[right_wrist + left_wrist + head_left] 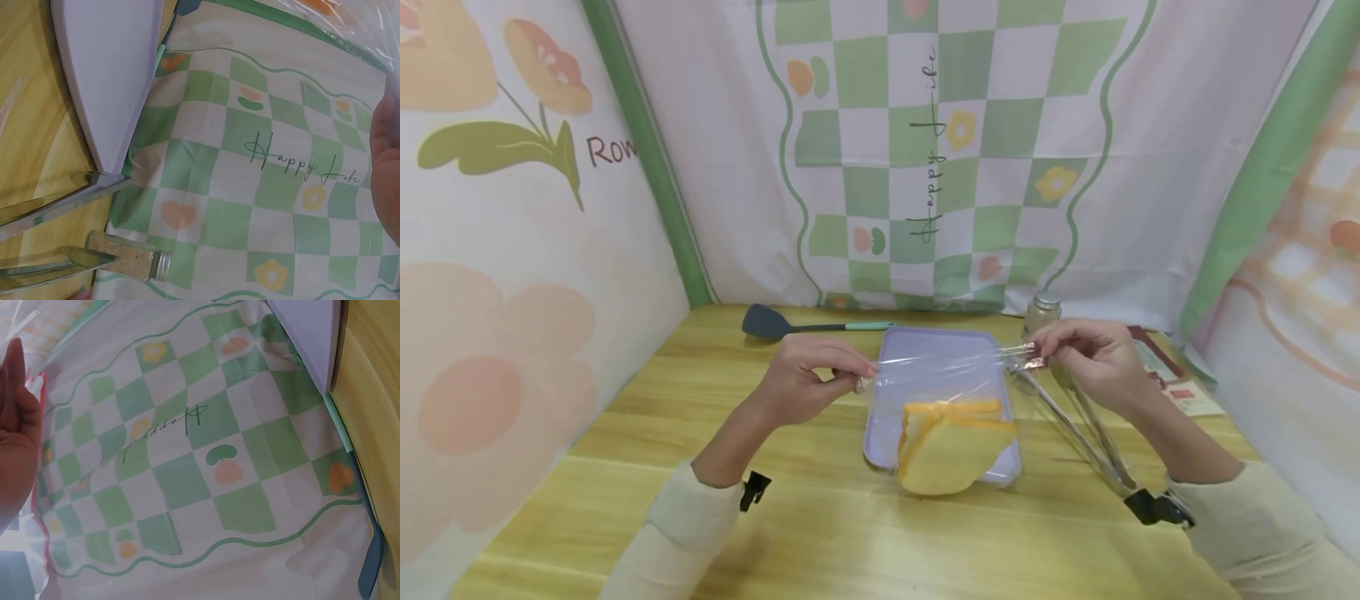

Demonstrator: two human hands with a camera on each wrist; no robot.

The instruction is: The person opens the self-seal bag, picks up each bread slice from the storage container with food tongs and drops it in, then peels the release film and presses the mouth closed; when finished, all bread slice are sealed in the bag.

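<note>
A clear plastic bag (942, 377) is stretched between both hands above the table. Slices of bread (955, 458), pale yellow with orange-brown crusts, sit low in the bag, in front of a lavender tray (871, 437). My left hand (797, 379) pinches one upper corner of the bag between thumb and fingers. At the opposite corner, my right hand (1097, 362) pinches the bag near a shiny reddish strip. Only part of each hand shows at the edge of its own wrist view.
Metal tongs (1108, 442) lie right of the tray, below my right hand. Behind them stands a small lidded glass jar (1042, 313). A dark spatula (766, 322) with a mint handle lies at the back. A printed card or packet (1183, 393) is at the right.
</note>
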